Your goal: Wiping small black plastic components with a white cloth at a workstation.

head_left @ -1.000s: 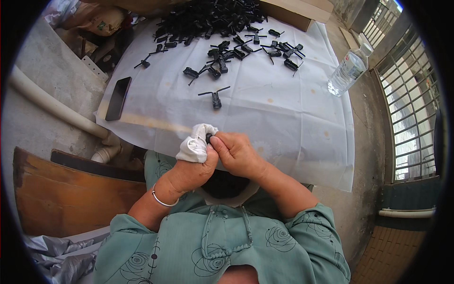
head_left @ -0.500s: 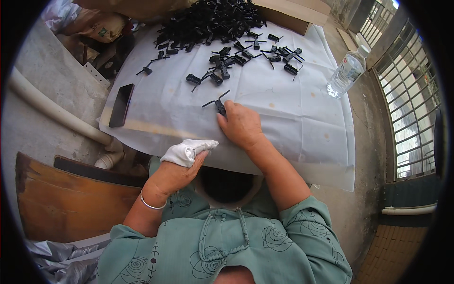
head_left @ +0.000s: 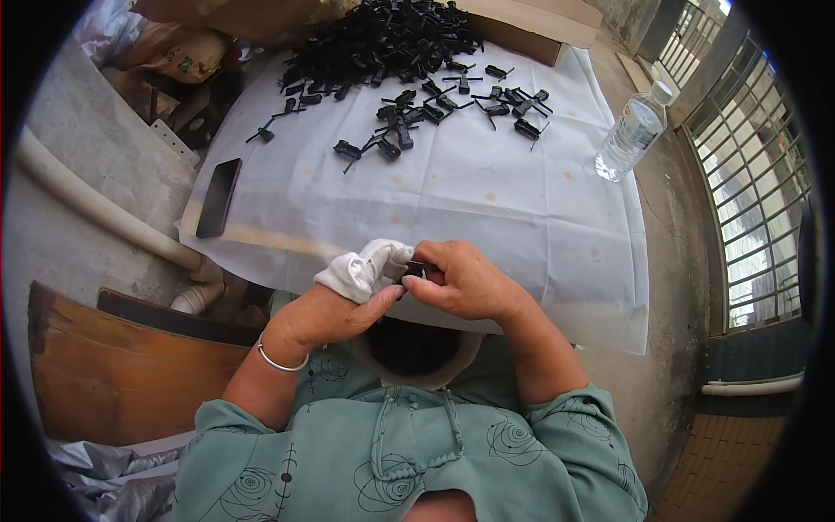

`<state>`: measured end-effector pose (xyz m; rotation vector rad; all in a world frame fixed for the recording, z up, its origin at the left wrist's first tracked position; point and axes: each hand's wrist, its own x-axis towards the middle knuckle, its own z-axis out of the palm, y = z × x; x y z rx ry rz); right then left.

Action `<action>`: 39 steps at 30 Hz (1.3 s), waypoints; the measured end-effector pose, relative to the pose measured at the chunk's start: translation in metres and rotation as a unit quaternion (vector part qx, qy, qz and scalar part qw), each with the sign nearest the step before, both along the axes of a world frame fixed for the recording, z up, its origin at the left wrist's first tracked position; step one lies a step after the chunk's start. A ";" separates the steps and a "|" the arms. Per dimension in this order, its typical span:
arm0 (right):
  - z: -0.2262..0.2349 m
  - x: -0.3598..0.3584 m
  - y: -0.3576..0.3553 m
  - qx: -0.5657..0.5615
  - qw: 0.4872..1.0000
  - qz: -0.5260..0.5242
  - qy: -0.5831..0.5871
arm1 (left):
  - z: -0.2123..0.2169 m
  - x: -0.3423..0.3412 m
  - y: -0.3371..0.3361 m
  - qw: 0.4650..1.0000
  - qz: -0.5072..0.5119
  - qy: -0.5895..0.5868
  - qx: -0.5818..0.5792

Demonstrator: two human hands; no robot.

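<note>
Close together over the table's near edge, my two hands meet around a small black plastic part [head_left: 422, 269]. My right hand [head_left: 468, 278] is bare and pinches it between thumb and fingers. My left hand [head_left: 352, 300] has its fingers covered by a white glove [head_left: 361, 268], with the thumb bare; these fingers close on the part's left side. Most of the part is hidden by my fingers. Farther out lie several loose black plastic parts [head_left: 400, 135] with thin arms, in front of a large heap of the same parts [head_left: 383, 43].
White sheeting covers the table [head_left: 487, 226]. A dark phone [head_left: 219, 198] lies at its left edge, and a clear water bottle [head_left: 631, 135] stands at the right. An open cardboard box [head_left: 513, 33] sits at the back. Below the table's front is a dark round opening with a pale rim [head_left: 465, 352].
My right hand has drawn the black plastic part from the table toward me. My left hand has moved right and slightly up to meet it, and both hands now hold the part.
</note>
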<state>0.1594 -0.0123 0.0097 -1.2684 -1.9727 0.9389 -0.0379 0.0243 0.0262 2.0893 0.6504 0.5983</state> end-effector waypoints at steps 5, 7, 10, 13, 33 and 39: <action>0.002 -0.010 -0.006 0.127 0.983 -0.086 0.100 | -0.017 0.006 -0.001 0.942 0.055 -0.144 -0.299; 0.001 -0.021 -0.012 0.248 0.963 -0.021 0.107 | -0.020 0.011 -0.003 0.924 0.107 -0.183 -0.318; -0.012 -0.028 -0.013 0.238 0.952 -0.144 0.129 | -0.017 0.014 -0.009 0.936 0.108 -0.180 -0.283; -0.017 -0.027 -0.009 0.106 0.956 -0.186 0.200 | -0.019 0.014 -0.013 0.937 0.079 -0.204 -0.272; -0.025 -0.023 -0.004 -0.007 0.969 -0.072 0.235 | -0.018 0.022 -0.022 0.976 0.180 -0.124 0.013; -0.001 -0.005 -0.003 -0.037 0.999 -0.033 -0.020 | -0.028 0.007 -0.008 0.931 0.119 -0.252 -0.234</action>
